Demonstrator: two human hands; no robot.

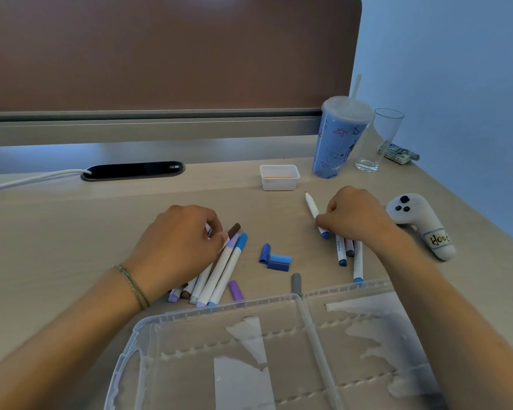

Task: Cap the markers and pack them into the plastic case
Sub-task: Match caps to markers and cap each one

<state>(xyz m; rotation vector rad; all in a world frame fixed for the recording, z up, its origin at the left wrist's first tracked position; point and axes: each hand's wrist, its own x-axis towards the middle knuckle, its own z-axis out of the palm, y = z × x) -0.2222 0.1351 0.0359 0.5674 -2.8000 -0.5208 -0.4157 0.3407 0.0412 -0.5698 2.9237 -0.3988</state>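
— Plastic all round: the markers [219, 270] look light, stiff and a bit slick, so they will likely roll on the counter [71, 232] if nudged.

— Where are they now?

— 1 bunch lies fanned under the left hand [178, 247], just far of the clear plastic case [148, 324]. Another few lie under the right hand [356, 217], to the right. The case sits open at the near edge, with no marker in it that I can see.

— And the grip on each side?

— Left fingers are curled and pinching the capped ends of that bunch. Right fingers are curled round the barrel of an uncapped marker [313, 208], its tip pointing far and left.

— The loose caps?

— 2 blue caps [276, 258] lie between the hands, a purple cap [236, 290] and a grey cap [296, 284] just far of the case wall.

— Where would you hold?

— Mid-barrel on the marker, away from the wet tip, and the cap by its sides. I judge a straight push should seat it; little force needed. Small caps could skid off, so pin them first.
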